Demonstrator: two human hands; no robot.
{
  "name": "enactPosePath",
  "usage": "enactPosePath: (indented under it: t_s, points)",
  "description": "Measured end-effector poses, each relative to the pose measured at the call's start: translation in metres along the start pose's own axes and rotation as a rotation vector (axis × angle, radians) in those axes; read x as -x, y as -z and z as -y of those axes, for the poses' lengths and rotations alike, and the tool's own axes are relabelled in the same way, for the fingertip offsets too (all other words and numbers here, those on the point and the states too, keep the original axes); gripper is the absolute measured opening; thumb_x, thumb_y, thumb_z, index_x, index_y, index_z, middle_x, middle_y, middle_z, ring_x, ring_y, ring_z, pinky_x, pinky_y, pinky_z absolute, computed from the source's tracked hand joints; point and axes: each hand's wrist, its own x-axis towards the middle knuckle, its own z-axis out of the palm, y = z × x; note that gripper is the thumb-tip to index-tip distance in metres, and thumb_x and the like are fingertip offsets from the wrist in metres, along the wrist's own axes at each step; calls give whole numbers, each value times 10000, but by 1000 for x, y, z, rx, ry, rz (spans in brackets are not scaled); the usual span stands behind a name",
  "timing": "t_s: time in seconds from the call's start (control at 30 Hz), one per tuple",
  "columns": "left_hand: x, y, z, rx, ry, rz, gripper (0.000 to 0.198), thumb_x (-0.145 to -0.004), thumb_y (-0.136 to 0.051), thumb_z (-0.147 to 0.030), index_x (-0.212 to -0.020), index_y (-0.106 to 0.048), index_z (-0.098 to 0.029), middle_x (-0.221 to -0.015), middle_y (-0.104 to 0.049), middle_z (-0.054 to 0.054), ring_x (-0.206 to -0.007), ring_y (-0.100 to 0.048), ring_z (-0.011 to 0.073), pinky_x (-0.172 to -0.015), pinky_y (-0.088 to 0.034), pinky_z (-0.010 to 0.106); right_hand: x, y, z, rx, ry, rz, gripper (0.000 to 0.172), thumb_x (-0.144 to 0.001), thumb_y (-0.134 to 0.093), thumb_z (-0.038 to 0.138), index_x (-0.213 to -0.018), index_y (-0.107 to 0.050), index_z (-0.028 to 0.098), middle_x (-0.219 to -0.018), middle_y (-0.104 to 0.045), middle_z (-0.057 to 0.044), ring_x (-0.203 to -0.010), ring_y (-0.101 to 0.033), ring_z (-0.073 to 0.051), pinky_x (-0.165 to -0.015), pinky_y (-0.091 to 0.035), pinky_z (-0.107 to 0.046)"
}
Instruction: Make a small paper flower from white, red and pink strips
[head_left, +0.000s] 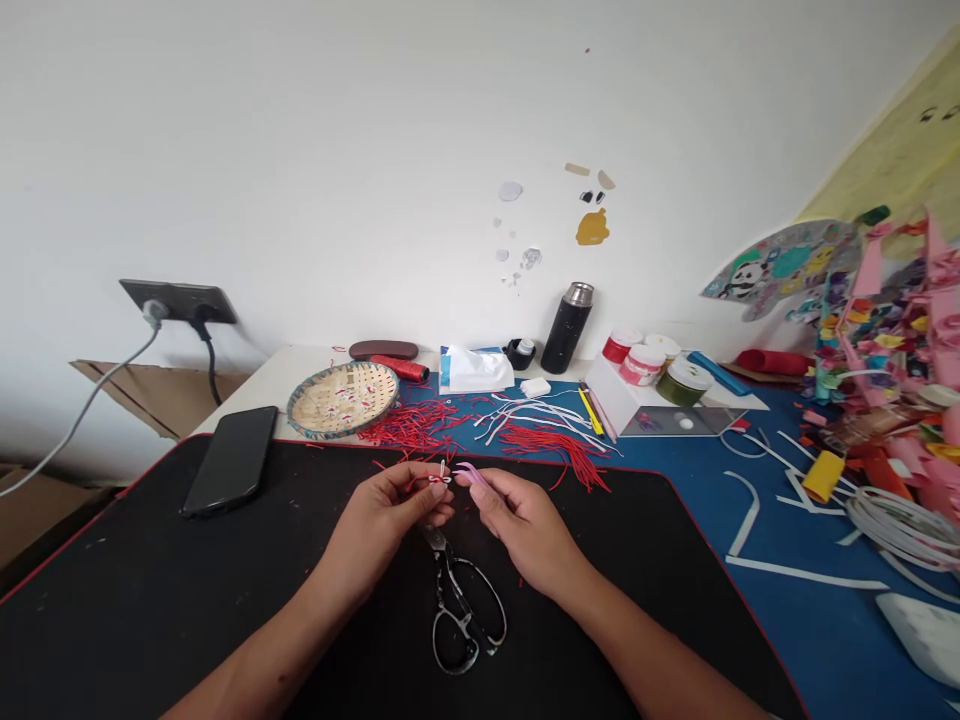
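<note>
Between thumb and fingers, my left hand (397,510) pinches a small red and white cord knot (440,478) with white loops sticking out. Close beside it on the right, my right hand (517,515) grips pink tweezers (471,473), whose tips point left toward the knot. The tips and the knot look slightly apart. Black-handled scissors (461,610) lie on the black mat (600,660) below the hands, their blades partly hidden under my left hand.
A woven basket (343,400) holds small knotted pieces. Red cords (559,445) and white cords (525,415) lie behind my hands. A phone (231,460) is at left; a black bottle (567,328) and jars on a box (660,410) stand behind. Paper strips lie at right.
</note>
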Motion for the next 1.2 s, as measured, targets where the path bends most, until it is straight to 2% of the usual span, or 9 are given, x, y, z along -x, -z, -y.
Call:
enactPosePath:
  t_s: [0.1,0.2,0.43,0.6,0.8,1.2]
  points:
    - [-1,2,1,-36,-1,-3,370,-689,-910,-421,-927,-789,-164,-819,-782,40,-691,-712,175,-691,-585,279,0,1,-1,43,49,-5,390,-1041,-539,471,-1235,-740,198,-995,-728,-51,-885,-640,-187,-789,-472,-286]
    - [-2,2,1,-71,-4,1,369,-704,-892,-431,-940,-786,-168,-819,-781,36,-694,-709,174,-689,-580,278,0,2,-1,83,83,4,350,-1052,-530,427,-1248,-736,224,-1065,-758,-48,-967,-676,-207,-843,-490,-303]
    - [0,2,2,-141,-5,40,355,-734,-855,-407,-987,-779,-171,-789,-773,27,-701,-695,177,-675,-574,284,2,5,4,276,159,21,337,-1081,-475,385,-1202,-759,251,-963,-775,-18,-835,-689,-181,-760,-476,-277]
    - [1,1,2,-174,-23,73,318,-758,-827,-386,-994,-768,-180,-773,-759,13,-698,-688,171,-676,-567,283,3,6,6,331,193,21,321,-1088,-466,351,-1216,-749,266,-1005,-777,-5,-863,-694,-170,-781,-468,-264]
    - [2,0,1,-204,-32,62,316,-761,-807,-385,-999,-759,-182,-776,-751,12,-695,-685,175,-678,-566,296,4,6,4,384,185,14,315,-1086,-465,337,-1150,-759,243,-963,-775,-10,-822,-687,-171,-750,-461,-260]
    - [2,0,3,-236,-49,64,348,-774,-784,-391,-1056,-747,-189,-772,-736,9,-689,-678,181,-674,-564,307,3,7,4,402,175,22,307,-1085,-467,330,-1185,-749,261,-989,-781,-8,-849,-698,-178,-757,-462,-265]
